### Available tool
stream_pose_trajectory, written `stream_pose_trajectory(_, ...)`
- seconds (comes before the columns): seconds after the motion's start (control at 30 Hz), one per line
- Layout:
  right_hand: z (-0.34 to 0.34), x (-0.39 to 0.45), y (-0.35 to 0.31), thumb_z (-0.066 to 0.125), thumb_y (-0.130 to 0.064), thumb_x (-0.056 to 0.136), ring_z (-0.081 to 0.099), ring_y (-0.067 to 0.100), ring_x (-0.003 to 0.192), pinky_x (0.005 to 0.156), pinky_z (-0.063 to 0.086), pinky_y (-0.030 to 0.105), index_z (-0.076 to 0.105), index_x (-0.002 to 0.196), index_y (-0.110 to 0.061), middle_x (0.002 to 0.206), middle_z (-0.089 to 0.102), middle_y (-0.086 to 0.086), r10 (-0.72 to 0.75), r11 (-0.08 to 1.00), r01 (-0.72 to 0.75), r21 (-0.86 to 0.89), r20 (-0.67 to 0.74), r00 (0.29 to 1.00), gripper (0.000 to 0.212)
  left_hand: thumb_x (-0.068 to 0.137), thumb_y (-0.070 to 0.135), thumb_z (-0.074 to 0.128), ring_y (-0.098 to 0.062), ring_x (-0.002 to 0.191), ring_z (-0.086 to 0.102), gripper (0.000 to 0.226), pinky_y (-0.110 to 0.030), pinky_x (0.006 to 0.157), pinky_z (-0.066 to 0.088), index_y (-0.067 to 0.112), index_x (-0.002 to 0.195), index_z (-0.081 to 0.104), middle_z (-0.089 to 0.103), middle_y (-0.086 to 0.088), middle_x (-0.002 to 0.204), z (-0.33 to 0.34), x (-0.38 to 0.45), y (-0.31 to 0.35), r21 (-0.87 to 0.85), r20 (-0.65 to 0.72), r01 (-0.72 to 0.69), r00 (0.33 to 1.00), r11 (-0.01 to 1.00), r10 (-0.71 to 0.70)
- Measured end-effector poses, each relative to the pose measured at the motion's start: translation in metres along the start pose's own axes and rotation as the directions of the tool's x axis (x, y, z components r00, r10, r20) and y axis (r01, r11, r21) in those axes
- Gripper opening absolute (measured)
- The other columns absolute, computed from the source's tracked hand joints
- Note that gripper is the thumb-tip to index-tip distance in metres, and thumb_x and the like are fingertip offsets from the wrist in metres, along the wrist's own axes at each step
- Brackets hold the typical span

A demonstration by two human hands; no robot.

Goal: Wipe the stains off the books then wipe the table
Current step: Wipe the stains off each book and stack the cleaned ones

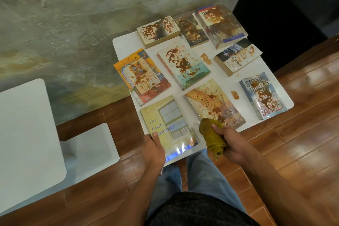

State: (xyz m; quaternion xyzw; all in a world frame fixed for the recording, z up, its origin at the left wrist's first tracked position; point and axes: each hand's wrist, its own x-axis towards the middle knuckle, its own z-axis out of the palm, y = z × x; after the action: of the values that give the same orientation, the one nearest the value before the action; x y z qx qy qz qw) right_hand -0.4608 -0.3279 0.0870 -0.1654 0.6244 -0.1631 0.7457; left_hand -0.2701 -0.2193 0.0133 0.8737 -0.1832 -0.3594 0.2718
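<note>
Several paperback books lie flat on a small white table, most smeared with brown stains. The nearest, a yellow book titled "The Last Summer", shows no stains; my left hand grips its near left corner, thumb on the cover. My right hand holds a bunched mustard-yellow cloth at the near edge of a stained tan book. Two brown stains sit on the bare tabletop, one in the middle and one nearer.
A stained "Stephen Hunter" book lies at the table's right edge. Other stained books fill the middle and far rows. White table surfaces stand to the left, above a wooden floor. A rough grey wall lies beyond.
</note>
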Motion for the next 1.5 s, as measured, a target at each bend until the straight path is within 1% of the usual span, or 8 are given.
stream_pose_trajectory(0.1,0.002,-0.002,0.001,0.054,-0.021,0.099,0.062,0.024,0.073,0.058,0.052,0.033,0.060,0.108,-0.009,0.084,0.068,0.012,0.027,0.998,-0.029,0.057,0.039,0.999,0.016,0.109,0.034,0.032,-0.013,0.068,0.046,0.039,-0.018,0.048,0.028,-0.001,0.117,0.049,0.057,-0.007,0.096,-0.001,-0.001,0.001,0.038,-0.017,0.007,1.000,0.999,-0.006)
stream_pose_trajectory(0.2,0.001,-0.004,0.002,0.055,-0.022,0.098,0.062,0.025,0.075,0.057,0.054,0.032,0.059,0.111,-0.006,0.082,0.069,0.012,0.075,0.983,-0.085,0.162,0.064,0.995,0.021,0.108,0.033,0.034,-0.016,0.073,0.047,0.039,-0.029,0.053,0.030,-0.001,0.117,0.049,0.056,-0.006,0.096,0.000,-0.001,0.004,0.008,-0.068,0.052,0.996,0.999,-0.051)
stream_pose_trajectory(0.4,0.000,-0.005,0.002,0.057,-0.031,0.095,0.061,0.042,0.091,0.073,0.056,0.054,0.058,0.119,-0.006,0.107,0.063,0.024,0.138,0.908,-0.214,0.362,0.225,0.965,0.034,0.108,0.036,0.034,-0.018,0.084,0.051,0.039,-0.025,0.055,0.036,0.001,0.117,0.047,0.057,-0.011,0.108,0.000,-0.005,0.006,-0.007,-0.080,0.056,0.995,0.998,-0.056)
stream_pose_trajectory(0.63,0.000,-0.010,-0.001,0.066,-0.015,0.081,0.063,0.032,0.081,0.055,0.057,0.033,0.050,0.126,-0.009,0.102,0.061,0.025,0.052,0.937,-0.129,0.326,0.236,0.970,0.048,0.107,0.042,0.032,-0.022,0.099,0.051,0.047,-0.035,0.078,0.043,0.004,0.126,0.052,0.052,-0.017,0.126,-0.005,-0.004,-0.001,0.078,-0.094,0.042,0.995,0.996,-0.035)
stream_pose_trajectory(0.9,-0.040,-0.006,-0.037,0.061,-0.010,0.091,0.064,0.032,0.082,0.054,0.058,0.033,0.050,0.132,-0.007,0.111,0.062,0.028,-0.127,0.985,0.102,0.139,0.192,0.973,0.042,0.104,0.036,0.047,-0.021,0.112,0.055,0.034,-0.039,0.085,0.058,0.016,0.131,0.047,0.044,-0.006,0.130,0.008,-0.014,0.025,0.121,-0.196,-0.034,0.979,0.992,0.057)
stream_pose_trajectory(1.13,-0.095,-0.005,-0.082,0.064,-0.010,0.088,0.070,0.025,0.085,0.060,0.056,0.030,0.060,0.120,-0.013,0.104,0.069,0.012,-0.272,0.953,0.290,-0.089,0.174,0.946,0.032,0.098,0.044,0.055,-0.015,0.123,0.051,0.049,-0.032,0.101,0.045,0.021,0.140,0.046,0.043,0.005,0.136,0.065,-0.038,0.066,0.221,0.137,-0.454,0.891,0.863,0.434)
stream_pose_trajectory(1.37,-0.127,0.006,-0.101,0.065,-0.032,0.086,0.066,0.030,0.098,0.067,0.055,0.032,0.062,0.117,-0.017,0.108,0.068,0.010,-0.276,0.904,0.339,-0.262,0.249,0.928,0.034,0.087,0.067,0.058,-0.023,0.141,0.026,0.092,-0.039,0.112,0.025,0.021,0.155,0.016,0.025,-0.001,0.156,0.103,-0.048,0.082,0.426,0.235,-0.431,0.902,0.795,0.363)
stream_pose_trajectory(1.5,-0.136,0.020,-0.103,0.067,-0.045,0.085,0.067,0.022,0.093,0.072,0.059,0.033,0.066,0.108,-0.023,0.101,0.069,0.003,-0.379,0.679,0.441,-0.587,0.234,0.895,0.032,0.083,0.069,0.062,-0.024,0.144,0.021,0.106,-0.043,0.113,0.023,0.021,0.158,0.005,0.017,-0.002,0.161,0.117,-0.049,0.086,0.502,0.253,-0.392,0.919,0.771,0.302)
